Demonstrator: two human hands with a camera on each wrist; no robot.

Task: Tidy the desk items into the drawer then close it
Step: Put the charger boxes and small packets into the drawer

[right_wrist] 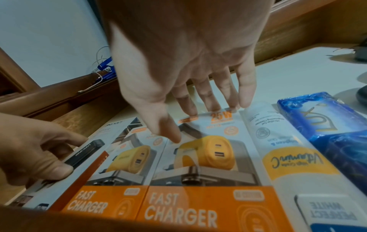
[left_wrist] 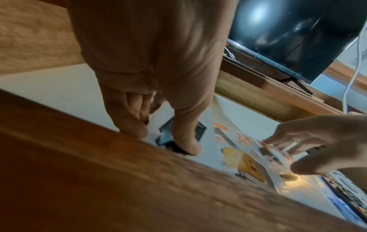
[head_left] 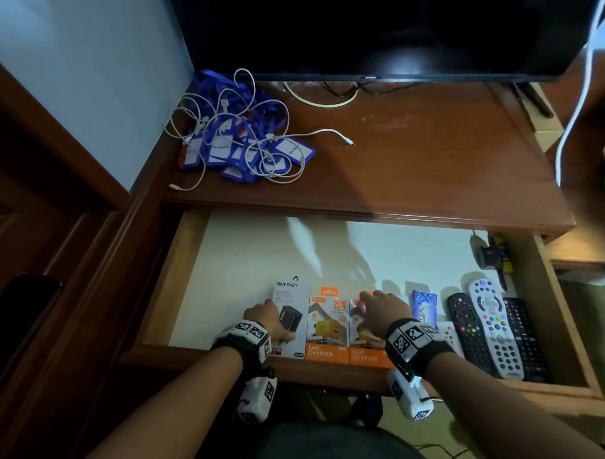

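Charger boxes (head_left: pixel 325 326) orange-white — lanyards (head_left: pixel 229 142) blue — soap pack (right_wrist: pixel 335 125) blue.

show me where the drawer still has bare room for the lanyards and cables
The white drawer floor is bare across the back and the whole left side, beyond the grey charger box. The front row is crowded: orange charger boxes, remotes, both hands.

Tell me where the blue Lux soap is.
In the head view, the blue Lux soap lies in the open drawer, right of the charger boxes, left of the remotes.
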